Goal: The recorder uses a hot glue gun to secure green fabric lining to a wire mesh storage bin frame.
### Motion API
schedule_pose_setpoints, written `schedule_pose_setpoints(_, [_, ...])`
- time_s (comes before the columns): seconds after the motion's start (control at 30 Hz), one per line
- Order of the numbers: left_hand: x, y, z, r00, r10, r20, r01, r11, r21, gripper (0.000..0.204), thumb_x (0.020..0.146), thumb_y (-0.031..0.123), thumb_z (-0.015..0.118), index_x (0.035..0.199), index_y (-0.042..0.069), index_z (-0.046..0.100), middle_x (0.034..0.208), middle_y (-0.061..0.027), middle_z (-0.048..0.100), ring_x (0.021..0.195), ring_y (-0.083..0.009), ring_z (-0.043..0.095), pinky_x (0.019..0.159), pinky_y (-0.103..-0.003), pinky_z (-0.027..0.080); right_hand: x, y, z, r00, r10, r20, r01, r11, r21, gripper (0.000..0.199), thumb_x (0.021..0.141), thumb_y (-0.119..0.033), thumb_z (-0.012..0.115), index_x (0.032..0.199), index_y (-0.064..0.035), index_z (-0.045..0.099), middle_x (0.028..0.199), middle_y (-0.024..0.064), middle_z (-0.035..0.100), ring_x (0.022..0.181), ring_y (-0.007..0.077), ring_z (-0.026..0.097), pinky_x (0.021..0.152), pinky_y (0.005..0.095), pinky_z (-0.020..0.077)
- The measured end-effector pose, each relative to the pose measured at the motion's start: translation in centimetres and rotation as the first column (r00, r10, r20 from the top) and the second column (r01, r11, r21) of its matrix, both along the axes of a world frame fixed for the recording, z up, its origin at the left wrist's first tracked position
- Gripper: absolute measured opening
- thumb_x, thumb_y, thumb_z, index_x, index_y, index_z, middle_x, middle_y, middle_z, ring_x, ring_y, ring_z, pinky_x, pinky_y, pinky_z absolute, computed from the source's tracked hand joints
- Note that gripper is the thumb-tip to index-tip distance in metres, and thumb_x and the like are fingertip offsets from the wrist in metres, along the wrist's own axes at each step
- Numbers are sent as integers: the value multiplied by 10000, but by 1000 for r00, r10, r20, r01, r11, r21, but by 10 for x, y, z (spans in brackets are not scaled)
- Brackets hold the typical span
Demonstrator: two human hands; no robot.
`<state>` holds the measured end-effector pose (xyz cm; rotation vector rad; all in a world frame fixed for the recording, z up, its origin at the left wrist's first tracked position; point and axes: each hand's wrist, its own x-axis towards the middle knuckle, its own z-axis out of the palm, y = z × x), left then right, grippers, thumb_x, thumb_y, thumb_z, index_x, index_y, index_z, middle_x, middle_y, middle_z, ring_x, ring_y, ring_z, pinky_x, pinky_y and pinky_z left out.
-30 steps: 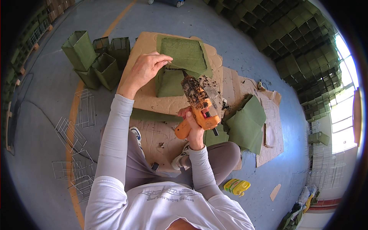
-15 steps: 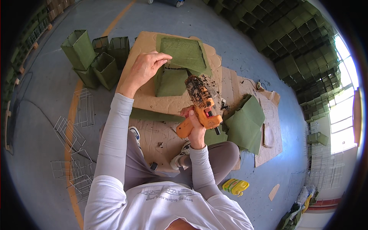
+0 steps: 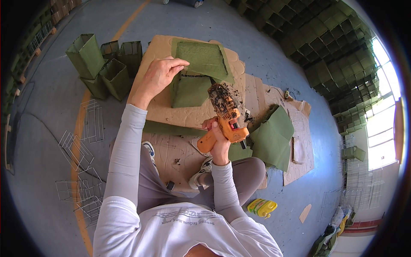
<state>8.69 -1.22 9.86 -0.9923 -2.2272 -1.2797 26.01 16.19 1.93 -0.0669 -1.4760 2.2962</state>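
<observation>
My right hand [image 3: 219, 143] is wrapped round an orange glue gun [image 3: 229, 124], whose front end is caked with black residue and points away from me. At the upper middle, my left hand [image 3: 160, 77] pinches thumb and finger together at the edge of a green felt sheet [image 3: 201, 55]. Dark lines run along that sheet's borders. Just nearer to me lies another green felt panel [image 3: 190, 93], with a dark strip along its far edge. Both rest on a cardboard-topped work surface [image 3: 150, 103] in front of me.
Several green felt boxes [image 3: 85, 55] stand at the left, with wire frames [image 3: 77, 150] on the floor nearer me. Loose felt sheets [image 3: 274, 137] lie on cardboard at the right. A yellow jug [image 3: 262, 207] is by my right knee. Stacked green boxes [image 3: 329, 47] line the far right.
The whole view has shifted very slightly. Both hands keep almost the same places, the left still pinching and the right still gripping the glue gun.
</observation>
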Motion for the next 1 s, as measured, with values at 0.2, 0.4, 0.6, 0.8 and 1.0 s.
schedule_pose_setpoints(0.2, [-4,1,-4,1000,-15,-24,15,1000,12,171,880,118,596,1014,61,686,733,-88,614,566,-190,483,568,-318,403,-2,5,-3,999,-41,6,41,999,-10,151,869,-127,607,934,-16,527,810,58,519,752,189,513,751,335,429])
schedule_pose_setpoints(0.4, [-4,1,-6,1000,-5,-14,6,999,37,177,888,130,590,1019,54,681,749,-88,621,575,-187,492,575,-317,407,-2,9,-4,998,-58,-7,58,998,-6,151,871,-119,615,930,-7,533,818,61,528,757,199,517,745,354,439])
schedule_pose_setpoints(0.6, [0,3,-3,1000,20,-11,-20,1000,3,161,885,131,591,998,64,684,792,-107,657,646,-229,579,616,-331,456,-1,14,-6,997,-63,-36,64,998,2,143,872,-105,611,929,-5,527,830,59,525,762,202,520,740,368,448])
schedule_pose_setpoints(0.8, [-1,2,-8,1000,12,-21,-12,1000,20,176,896,141,582,1023,60,673,832,-116,660,652,-222,584,615,-324,447,-1,18,-5,994,-105,-35,106,994,23,145,879,-98,601,946,-4,514,826,64,521,773,214,525,744,382,455])
schedule_pose_setpoints(1.0, [-8,2,-14,999,45,-20,-45,999,11,183,897,155,580,1032,72,672,838,-109,670,689,-265,610,641,-344,464,-4,19,-4,993,-107,-46,108,994,22,134,890,-104,589,940,-7,511,815,75,524,771,224,529,758,388,460])
